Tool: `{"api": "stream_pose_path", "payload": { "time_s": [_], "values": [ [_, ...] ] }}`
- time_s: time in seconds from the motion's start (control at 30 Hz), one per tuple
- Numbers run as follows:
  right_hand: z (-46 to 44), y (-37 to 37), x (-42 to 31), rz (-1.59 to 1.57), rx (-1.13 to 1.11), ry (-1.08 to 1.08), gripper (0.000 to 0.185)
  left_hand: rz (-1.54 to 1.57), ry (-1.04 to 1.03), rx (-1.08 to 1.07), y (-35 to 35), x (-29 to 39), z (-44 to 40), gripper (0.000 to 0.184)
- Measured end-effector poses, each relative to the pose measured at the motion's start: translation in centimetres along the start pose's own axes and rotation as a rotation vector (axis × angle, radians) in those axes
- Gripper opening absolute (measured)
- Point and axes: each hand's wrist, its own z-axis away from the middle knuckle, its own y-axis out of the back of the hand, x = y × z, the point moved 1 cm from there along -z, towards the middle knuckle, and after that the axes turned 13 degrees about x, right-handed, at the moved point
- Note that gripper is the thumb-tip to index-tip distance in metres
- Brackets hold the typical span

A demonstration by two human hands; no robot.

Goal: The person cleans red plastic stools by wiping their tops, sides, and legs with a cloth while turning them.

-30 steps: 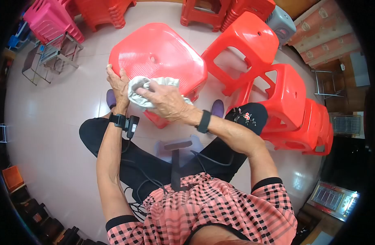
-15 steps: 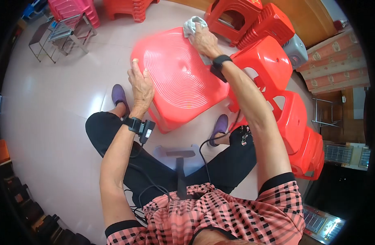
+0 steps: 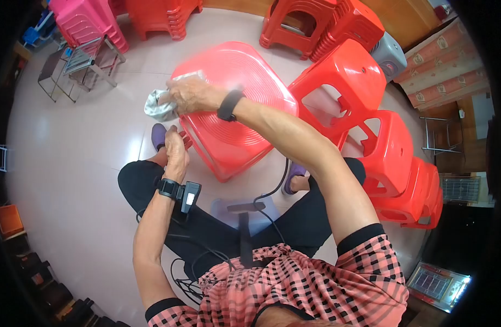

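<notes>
A red plastic stool with a ringed, square seat stands in front of me, between my feet. My right hand is closed on a pale, crumpled cloth at the seat's left edge, and part of the cloth hangs past the rim. Just below it, my left hand is at the stool's left side, its fingers curled against the edge and partly hidden. A dark band circles my right wrist; a strap with a small black device is on my left.
More red stools stand in a row at the right, with stacked ones behind. A grey stool is beside them. Pink stools and a metal rack are at the back left. Cables lie across my lap.
My right hand has swept the cloth from the seat's far right corner to its left edge. My left hand has shifted down and slightly left along the stool's side.
</notes>
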Motion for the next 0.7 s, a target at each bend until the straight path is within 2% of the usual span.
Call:
{"api": "stream_pose_path", "payload": {
  "time_s": [0.03,0.1,0.13,0.2,0.23,0.3,0.33,0.43,0.47,0.53,0.6,0.67,0.7],
  "values": [
    [-0.4,0.3,0.3,0.008,0.023,-0.034,0.033,-0.007,-0.019,-0.009,-0.2,0.7,0.5,0.057],
    [-1.2,-2.6,4.6,-0.203,0.193,-0.139,0.032,-0.02,-0.047,-0.022,-1.1,1.5,1.6,0.063],
    [-1.6,-4.7,7.4,-0.334,0.275,-0.189,0.032,-0.026,-0.089,-0.113,-1.6,1.2,1.8,0.069],
    [-2.6,-5.3,10.8,-0.249,0.384,-0.201,0.033,-0.036,-0.168,-0.293,-2.4,0.5,2.0,0.081],
    [-2.3,-4.5,12.5,-0.032,0.41,-0.16,0.034,-0.082,-0.209,-0.339,-2.8,0.4,2.1,0.083],
    [-0.7,0.7,11.4,0.194,0.259,-0.368,0.041,-0.176,-0.29,-0.435,-3.6,0.6,2.3,0.088],
    [0.2,5.0,9.2,0.2,0.08,-0.616,0.046,-0.156,-0.393,-0.382,-4.1,-0.9,0.0,0.08],
    [3.3,6.3,15.6,0.285,0.162,-0.701,0.042,-0.148,-0.363,-0.486,-4.7,0.7,1.7,0.071],
    [4.6,7.4,16.8,0.355,0.19,-0.713,0.04,-0.185,-0.344,-0.431,-4.9,0.5,1.6,0.061],
    [7.6,8.5,19.3,0.382,0.211,-0.741,0.038,-0.186,-0.346,-0.49,-4.9,0.5,0.8,0.06],
    [10.8,9.5,19.7,0.386,0.204,-0.807,0.038,-0.177,-0.366,-0.513,-5.0,0.5,1.2,0.057],
    [14.0,10.3,19.6,0.364,0.173,-0.904,0.04,-0.176,-0.408,-0.45,-5.2,0.6,1.6,0.057],
    [16.3,10.0,20.0,0.369,0.171,-0.88,0.04,-0.173,-0.427,-0.417,-5.3,0.5,1.6,0.057]
  ]
}}
